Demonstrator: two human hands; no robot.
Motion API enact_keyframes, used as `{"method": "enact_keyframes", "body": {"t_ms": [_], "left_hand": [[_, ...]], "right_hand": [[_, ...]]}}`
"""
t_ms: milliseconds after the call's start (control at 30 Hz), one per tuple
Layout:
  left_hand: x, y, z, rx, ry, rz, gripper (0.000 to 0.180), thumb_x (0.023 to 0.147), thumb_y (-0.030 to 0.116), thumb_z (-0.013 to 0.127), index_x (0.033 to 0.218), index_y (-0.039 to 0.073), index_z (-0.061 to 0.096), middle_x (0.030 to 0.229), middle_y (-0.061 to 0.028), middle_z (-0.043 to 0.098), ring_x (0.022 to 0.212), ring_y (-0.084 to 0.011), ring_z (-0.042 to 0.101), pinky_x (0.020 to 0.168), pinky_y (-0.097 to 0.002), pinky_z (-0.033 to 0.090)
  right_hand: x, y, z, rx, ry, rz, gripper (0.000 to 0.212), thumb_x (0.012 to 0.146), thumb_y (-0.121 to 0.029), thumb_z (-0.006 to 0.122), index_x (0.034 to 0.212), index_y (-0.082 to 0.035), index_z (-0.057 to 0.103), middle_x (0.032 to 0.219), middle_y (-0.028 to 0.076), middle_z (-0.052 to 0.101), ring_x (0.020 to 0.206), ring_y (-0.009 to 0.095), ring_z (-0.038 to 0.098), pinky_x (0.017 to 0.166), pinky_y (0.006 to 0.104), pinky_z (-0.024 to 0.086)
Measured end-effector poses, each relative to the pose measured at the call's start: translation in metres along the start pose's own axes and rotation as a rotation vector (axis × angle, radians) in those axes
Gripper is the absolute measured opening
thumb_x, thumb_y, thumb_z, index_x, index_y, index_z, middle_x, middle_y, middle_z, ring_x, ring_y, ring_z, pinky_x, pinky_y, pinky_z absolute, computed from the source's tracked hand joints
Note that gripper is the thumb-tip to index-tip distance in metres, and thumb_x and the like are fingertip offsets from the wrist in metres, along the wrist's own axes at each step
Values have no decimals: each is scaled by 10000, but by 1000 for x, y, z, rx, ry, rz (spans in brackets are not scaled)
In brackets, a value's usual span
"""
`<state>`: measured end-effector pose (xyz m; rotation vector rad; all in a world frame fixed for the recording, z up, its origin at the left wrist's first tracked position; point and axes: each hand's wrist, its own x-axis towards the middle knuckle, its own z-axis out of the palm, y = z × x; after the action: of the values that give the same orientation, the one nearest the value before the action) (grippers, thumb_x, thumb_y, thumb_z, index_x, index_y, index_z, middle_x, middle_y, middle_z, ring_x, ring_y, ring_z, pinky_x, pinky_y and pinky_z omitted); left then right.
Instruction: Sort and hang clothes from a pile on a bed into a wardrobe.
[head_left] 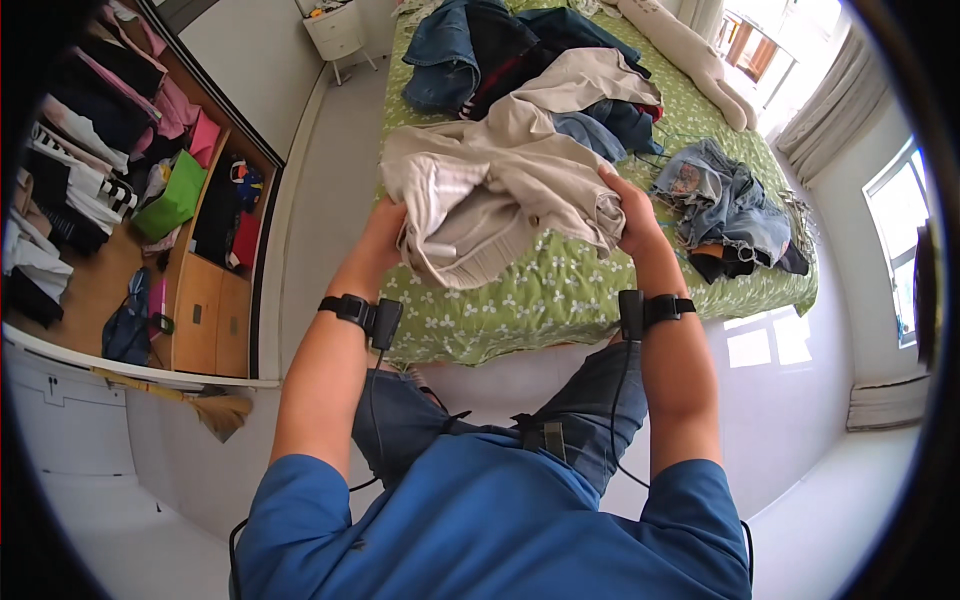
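Between my two hands a pair of beige trousers (540, 150) is held up by the waistband, over the near part of the bed. My left hand (383, 232) grips one side of the waist, its fingers mostly hidden by the cloth. At the other side of the waist, my right hand (636, 212) is closed on the fabric, thumb on top. The waist opening faces me and shows the paler inside. The legs stretch away over a heap of dark and blue jeans (445, 60). To the right of my right hand lie crumpled, frayed denim shorts (728, 205).
The bed has a green flowered sheet (480, 325); a long cream plush toy (690, 60) lies along its far right. An open wardrobe (195, 310) full of clothes stands left, a broom (215, 408) below it. A small white cabinet (337, 35) stands beyond.
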<state>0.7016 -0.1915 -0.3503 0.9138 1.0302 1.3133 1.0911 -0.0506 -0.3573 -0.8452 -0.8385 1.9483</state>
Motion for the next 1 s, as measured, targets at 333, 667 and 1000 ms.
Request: {"method": "enact_keyframes", "body": {"t_ms": [333,667,1000], "left_hand": [[-23,-89,-15,1297,765,256,803,898,493,826,1479,34,515,1439,-259,566,1352,-455,521,1143,-528,426],[-112,-169,18,1245,609,392,633,895,33,720,1497,75,528,1334,-224,512,1281,-457,507,1101,-531,428],[-89,-56,-41,1651,-32,152,590,858,-27,663,1423,141,644,1317,-138,577,1263,-414,520,1105,-457,453]], "right_hand": [[-18,96,-32,-1349,496,-482,858,866,-455,829,1555,-47,520,1578,280,493,1479,470,453,1183,512,436],[-74,98,-45,-1399,267,-709,761,835,-17,660,1563,-197,537,1496,173,551,1169,400,678,921,454,586],[-76,64,-51,-1528,79,-242,683,806,-119,669,1482,-117,567,1307,256,634,1198,432,658,1015,467,535]]}}
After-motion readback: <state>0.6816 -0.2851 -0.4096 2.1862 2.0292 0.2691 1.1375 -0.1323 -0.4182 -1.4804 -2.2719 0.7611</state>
